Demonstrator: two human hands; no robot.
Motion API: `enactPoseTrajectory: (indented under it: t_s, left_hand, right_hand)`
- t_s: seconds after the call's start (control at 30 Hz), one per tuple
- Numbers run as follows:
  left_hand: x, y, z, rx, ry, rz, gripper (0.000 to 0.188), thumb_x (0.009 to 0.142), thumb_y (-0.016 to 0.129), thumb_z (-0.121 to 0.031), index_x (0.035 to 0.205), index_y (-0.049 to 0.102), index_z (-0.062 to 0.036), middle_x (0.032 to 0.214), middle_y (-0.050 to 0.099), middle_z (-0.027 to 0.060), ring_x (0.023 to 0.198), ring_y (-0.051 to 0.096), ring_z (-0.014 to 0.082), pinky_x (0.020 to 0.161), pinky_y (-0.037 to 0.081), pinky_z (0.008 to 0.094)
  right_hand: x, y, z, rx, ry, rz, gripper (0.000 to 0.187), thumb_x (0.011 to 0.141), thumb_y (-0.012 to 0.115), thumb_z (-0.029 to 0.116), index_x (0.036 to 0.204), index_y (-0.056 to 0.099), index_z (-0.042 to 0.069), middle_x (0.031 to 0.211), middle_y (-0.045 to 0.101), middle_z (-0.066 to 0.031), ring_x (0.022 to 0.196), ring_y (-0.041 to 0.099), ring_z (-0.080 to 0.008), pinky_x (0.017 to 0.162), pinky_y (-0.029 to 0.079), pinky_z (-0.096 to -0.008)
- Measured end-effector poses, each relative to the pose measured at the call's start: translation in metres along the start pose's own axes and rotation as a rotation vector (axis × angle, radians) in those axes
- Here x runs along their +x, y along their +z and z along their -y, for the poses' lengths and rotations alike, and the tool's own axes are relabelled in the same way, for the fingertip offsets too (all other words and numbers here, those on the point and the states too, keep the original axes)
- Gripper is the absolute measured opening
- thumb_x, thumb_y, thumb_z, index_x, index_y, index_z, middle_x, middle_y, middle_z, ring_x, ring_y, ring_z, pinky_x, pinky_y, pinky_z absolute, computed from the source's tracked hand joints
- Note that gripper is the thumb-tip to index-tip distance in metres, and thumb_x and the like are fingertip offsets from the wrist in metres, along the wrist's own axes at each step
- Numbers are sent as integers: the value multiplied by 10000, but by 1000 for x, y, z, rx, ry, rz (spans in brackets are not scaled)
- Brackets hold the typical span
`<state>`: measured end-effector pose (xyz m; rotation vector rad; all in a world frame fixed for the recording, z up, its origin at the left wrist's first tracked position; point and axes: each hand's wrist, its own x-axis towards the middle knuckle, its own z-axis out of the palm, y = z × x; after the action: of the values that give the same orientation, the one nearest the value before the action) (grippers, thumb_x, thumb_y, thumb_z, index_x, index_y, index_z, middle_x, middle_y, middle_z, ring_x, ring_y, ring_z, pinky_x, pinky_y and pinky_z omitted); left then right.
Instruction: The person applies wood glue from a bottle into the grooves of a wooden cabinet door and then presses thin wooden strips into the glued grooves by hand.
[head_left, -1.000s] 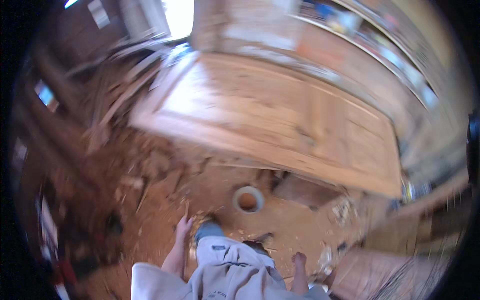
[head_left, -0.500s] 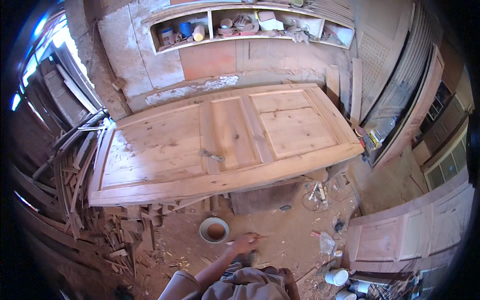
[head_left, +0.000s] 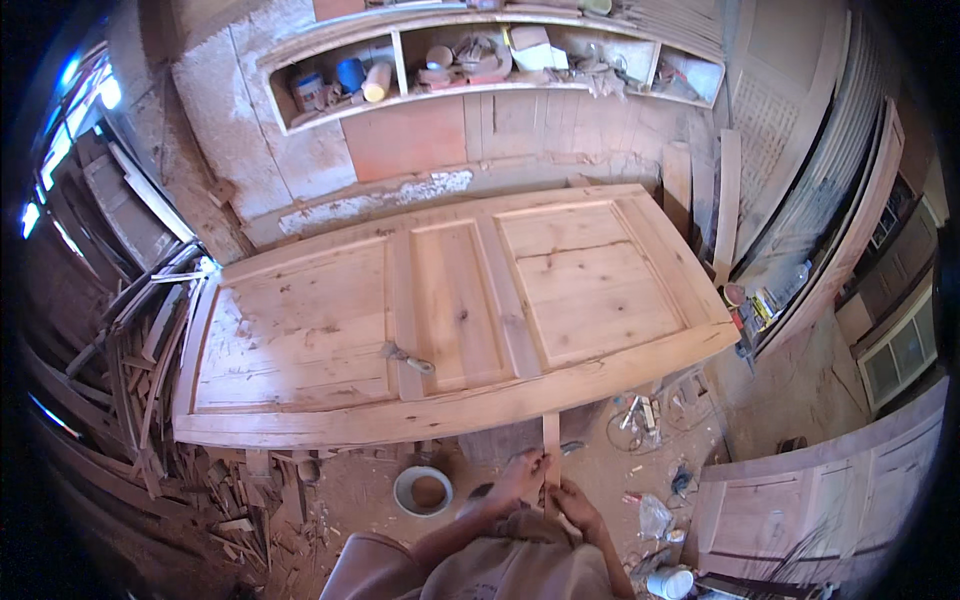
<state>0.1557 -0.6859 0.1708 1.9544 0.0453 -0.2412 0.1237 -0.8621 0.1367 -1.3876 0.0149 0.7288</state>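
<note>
Looks down on a workshop floor (head_left: 600,470), with a door (head_left: 300,330) laid flat across the middle, long axis running left to right. Holds a slim, pale stick (head_left: 552,440) at lower centre, between the body (head_left: 510,560) and the door. Grasps from the stick's left side with the left hand (head_left: 524,474), fingers closed on the wood; grasps from the right side with the right hand (head_left: 577,506), likewise closed, a little lower and nearer the body. Cannot make out the place of each finger at this size.

Points the stick's long axis straight away from the body, toward the door's near long edge and crosswise to that edge. Leaves a bare length beyond both hands, with the far end appearing to reach the edge. Cannot tell touching from stopping just short or passing slightly beneath. Sets the left hand nearer the door, the right hand farther back.

Shows a scraper (head_left: 408,359) lying on the door, ahead and to the left, well apart from both hands but nearer the left, handle toward the right. Shows a bowl (head_left: 403,488) of brown powder (head_left: 428,490) near the left hand, on the outer side, and scrap wood (head_left: 235,500) farther left.
</note>
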Motion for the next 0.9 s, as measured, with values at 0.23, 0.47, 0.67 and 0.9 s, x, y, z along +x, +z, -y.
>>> enactPoseTrajectory:
  t_s: [0.23, 0.47, 0.67, 0.9]
  left_hand:
    - [129, -55, 0, 86, 222, -256, 266, 885, 616, -258, 1014, 635, -26, 960, 651, 182, 894, 644, 346, 777, 518, 430]
    - [332, -226, -97, 247, 448, -551, 264, 878, 602, -228, 1053, 617, -32, 1015, 643, 199, 873, 641, 365, 770, 537, 423]
    - [511, -422, -239, 414, 637, -1025, 235, 880, 588, -220, 1011, 614, -27, 993, 640, 189, 912, 612, 379, 781, 503, 480]
    - [641, -600, -288, 1091, 325, -1155, 173, 810, 587, -200, 924, 655, -89, 922, 657, 133, 893, 629, 311, 807, 485, 455]
  right_hand:
    - [91, -88, 48, -43, 36, -513, 247, 938, 563, 302, 913, 479, 70, 649, 499, -16, 476, 486, -110, 393, 396, -265]
    - [114, -161, 26, 205, 122, -938, 248, 904, 545, 325, 837, 499, 90, 559, 454, -26, 428, 494, -146, 350, 383, -291]
    - [142, -186, 12, -121, 200, -1079, 283, 884, 548, 317, 789, 548, 51, 573, 520, -96, 464, 535, -209, 394, 405, -339]
    - [166, -196, 4, -636, 290, -966, 337, 866, 568, 339, 761, 573, 19, 597, 550, -146, 529, 566, -268, 450, 419, -381]
